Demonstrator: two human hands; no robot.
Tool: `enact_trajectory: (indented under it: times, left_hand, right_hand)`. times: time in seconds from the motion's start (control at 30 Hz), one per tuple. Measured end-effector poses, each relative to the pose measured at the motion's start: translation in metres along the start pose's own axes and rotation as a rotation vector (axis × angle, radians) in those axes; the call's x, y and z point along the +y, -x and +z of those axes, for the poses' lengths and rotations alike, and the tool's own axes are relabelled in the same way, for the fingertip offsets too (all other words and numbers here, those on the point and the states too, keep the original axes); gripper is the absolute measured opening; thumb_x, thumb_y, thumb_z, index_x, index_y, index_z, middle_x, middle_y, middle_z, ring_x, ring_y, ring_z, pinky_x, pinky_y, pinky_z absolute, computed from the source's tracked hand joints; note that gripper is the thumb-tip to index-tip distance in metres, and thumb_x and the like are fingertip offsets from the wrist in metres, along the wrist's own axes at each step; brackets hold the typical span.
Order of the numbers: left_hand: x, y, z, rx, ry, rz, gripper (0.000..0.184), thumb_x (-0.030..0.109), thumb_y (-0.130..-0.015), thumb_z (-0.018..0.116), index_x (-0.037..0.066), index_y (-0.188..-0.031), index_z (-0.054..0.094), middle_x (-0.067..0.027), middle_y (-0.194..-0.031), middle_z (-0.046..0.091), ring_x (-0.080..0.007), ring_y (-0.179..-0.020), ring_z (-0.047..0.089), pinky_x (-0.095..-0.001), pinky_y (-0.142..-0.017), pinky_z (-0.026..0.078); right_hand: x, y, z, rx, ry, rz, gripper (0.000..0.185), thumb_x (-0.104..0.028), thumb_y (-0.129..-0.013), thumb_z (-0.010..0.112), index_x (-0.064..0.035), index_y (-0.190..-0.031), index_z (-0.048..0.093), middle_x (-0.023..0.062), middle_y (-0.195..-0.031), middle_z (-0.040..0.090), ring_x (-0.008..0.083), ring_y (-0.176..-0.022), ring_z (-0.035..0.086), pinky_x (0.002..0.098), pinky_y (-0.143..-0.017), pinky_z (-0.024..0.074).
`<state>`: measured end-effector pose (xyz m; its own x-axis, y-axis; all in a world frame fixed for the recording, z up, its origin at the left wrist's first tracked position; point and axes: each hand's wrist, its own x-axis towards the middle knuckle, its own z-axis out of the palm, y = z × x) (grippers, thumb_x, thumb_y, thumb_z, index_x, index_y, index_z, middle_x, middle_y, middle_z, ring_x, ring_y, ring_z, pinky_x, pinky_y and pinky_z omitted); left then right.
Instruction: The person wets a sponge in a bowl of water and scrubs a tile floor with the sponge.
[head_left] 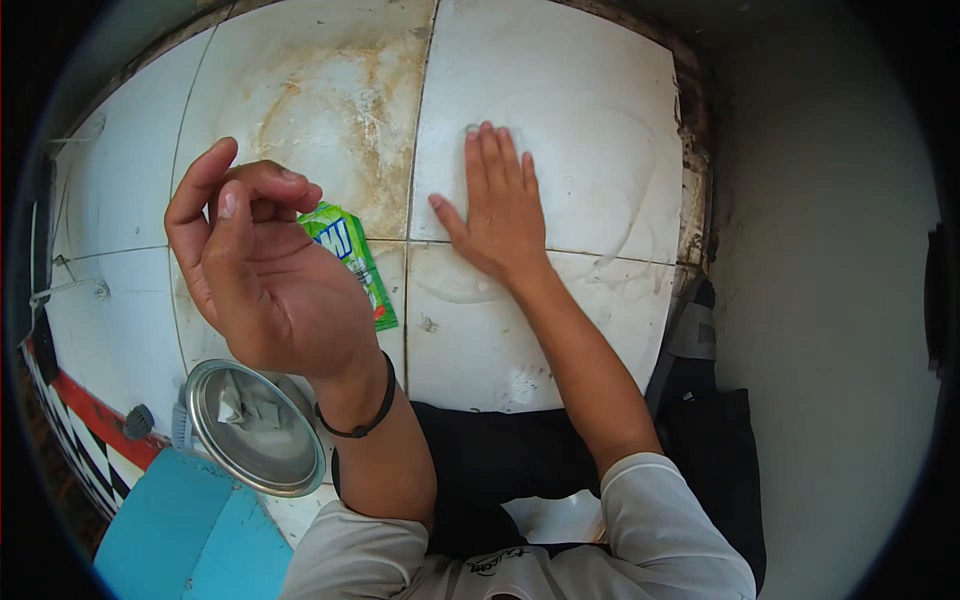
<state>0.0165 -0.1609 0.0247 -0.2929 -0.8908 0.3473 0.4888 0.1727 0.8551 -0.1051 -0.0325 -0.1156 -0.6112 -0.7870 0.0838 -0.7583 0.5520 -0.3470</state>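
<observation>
Two bare hands: left hand (270,260) raised with the palm showing, right hand (498,205) palm down on the white tile floor (600,170). One green packet (360,250), one round metal bowl (270,460), one turquoise block (170,530), one black band (362,431) around the left wrist. Crumpled scraps (235,405) inside the bowl; cannot tell how many.

Floor directly beneath the right hand and in contact with it: four fingers outstretched and close together, thumb spread aside, hold of nothing. Faint smears on the tile around those fingers. Left hand loosely half-curled above the floor, nothing visible in the palm. Packet on the floor, partly hidden behind the left hand, apart from the right. Bowl beside the left forearm.
</observation>
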Motion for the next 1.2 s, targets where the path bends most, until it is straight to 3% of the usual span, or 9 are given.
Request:
enact_trajectory:
  times: [0.1, 0.2, 0.37, 0.57, 0.67, 0.77, 0.9, 1.07, 1.2]
  left_hand:
    - [0.000, 0.000, -0.004, 0.015, 0.006, -0.010, 0.038, 0.021, -0.100, 0.049, -0.008, -0.125, 0.054, -0.0133, -0.085, 0.064, -0.0184, -0.082, 0.059, -0.0314, -0.076, 0.047]
    - [0.001, 0.002, -0.006, -0.009, 0.011, 0.000, 0.037, 0.020, -0.100, 0.048, -0.008, -0.124, 0.055, -0.0129, -0.085, 0.064, -0.0183, -0.083, 0.059, -0.0314, -0.076, 0.047]
    - [-0.002, 0.006, 0.008, -0.043, 0.025, 0.003, 0.036, 0.019, -0.101, 0.047, -0.008, -0.122, 0.055, -0.0129, -0.085, 0.064, -0.0180, -0.082, 0.059, -0.0307, -0.076, 0.047]
    - [-0.013, 0.008, 0.013, -0.017, -0.052, -0.005, 0.033, 0.017, -0.100, 0.046, -0.008, -0.120, 0.056, -0.0128, -0.082, 0.063, -0.0164, -0.079, 0.058, -0.0288, -0.074, 0.047]
    - [-0.014, 0.008, 0.017, 0.047, -0.054, -0.016, 0.032, 0.015, -0.098, 0.046, -0.008, -0.117, 0.057, -0.0125, -0.079, 0.064, -0.0144, -0.075, 0.060, -0.0261, -0.070, 0.047]
    - [-0.013, 0.010, 0.015, 0.037, -0.032, -0.023, 0.031, 0.015, -0.098, 0.046, -0.008, -0.117, 0.058, -0.0124, -0.079, 0.063, -0.0146, -0.076, 0.060, -0.0265, -0.070, 0.047]
    - [-0.012, 0.013, 0.015, -0.023, -0.002, -0.047, 0.032, 0.016, -0.100, 0.047, -0.008, -0.118, 0.057, -0.0118, -0.083, 0.062, -0.0158, -0.079, 0.057, -0.0282, -0.073, 0.045]
    - [-0.016, 0.012, 0.026, 0.045, -0.003, -0.062, 0.027, 0.011, -0.097, 0.050, -0.007, -0.113, 0.060, -0.0114, -0.077, 0.062, -0.0143, -0.074, 0.057, -0.0273, -0.070, 0.045]
    - [-0.017, 0.013, 0.022, 0.059, -0.044, -0.087, 0.027, 0.012, -0.097, 0.049, -0.007, -0.114, 0.060, -0.0112, -0.077, 0.062, -0.0141, -0.075, 0.057, -0.0271, -0.071, 0.044]
  right_hand:
    - [0.009, 0.065, -0.025, -0.095, 0.016, 0.035, 0.090, -0.053, -0.095, 0.058, 0.0031, -0.157, 0.026, 0.0224, -0.164, 0.027, 0.0363, -0.155, 0.020, 0.0533, -0.123, 0.0178]
    - [0.095, 0.095, -0.051, -0.051, 0.203, 0.235, 0.090, -0.053, -0.097, 0.056, 0.0028, -0.158, 0.021, 0.0235, -0.165, 0.023, 0.0376, -0.155, 0.018, 0.0541, -0.124, 0.0168]
    - [0.199, 0.004, -0.064, 0.082, 0.250, 0.525, 0.089, -0.061, -0.100, 0.043, 0.0047, -0.157, 0.023, 0.0231, -0.166, 0.021, 0.0351, -0.156, 0.014, 0.0489, -0.126, 0.0101]
    - [0.065, 0.008, -0.024, 0.032, 0.099, 0.074, 0.090, -0.061, -0.098, 0.049, 0.0048, -0.156, 0.027, 0.0218, -0.163, 0.027, 0.0351, -0.154, 0.019, 0.0511, -0.125, 0.0148]
    - [0.052, 0.079, -0.047, -0.085, 0.053, 0.126, 0.090, -0.057, -0.096, 0.056, 0.0035, -0.156, 0.027, 0.0223, -0.164, 0.026, 0.0361, -0.154, 0.019, 0.0535, -0.124, 0.0164]
    - [0.115, 0.113, -0.065, -0.048, 0.181, 0.314, 0.092, -0.055, -0.095, 0.059, 0.0025, -0.157, 0.025, 0.0238, -0.164, 0.025, 0.0370, -0.155, 0.018, 0.0549, -0.124, 0.0164]
    - [0.180, 0.043, -0.069, 0.052, 0.293, 0.531, 0.095, -0.061, -0.096, 0.054, 0.0038, -0.157, 0.023, 0.0238, -0.165, 0.023, 0.0370, -0.155, 0.017, 0.0525, -0.125, 0.0142]
    - [0.087, -0.043, -0.024, 0.046, 0.129, 0.260, 0.100, -0.069, -0.095, 0.048, 0.0051, -0.157, 0.023, 0.0232, -0.165, 0.022, 0.0355, -0.155, 0.016, 0.0505, -0.126, 0.0105]
    - [0.010, 0.031, -0.017, -0.047, -0.001, 0.110, 0.102, -0.065, -0.091, 0.057, 0.0039, -0.158, 0.023, 0.0227, -0.166, 0.022, 0.0350, -0.156, 0.016, 0.0528, -0.125, 0.0142]
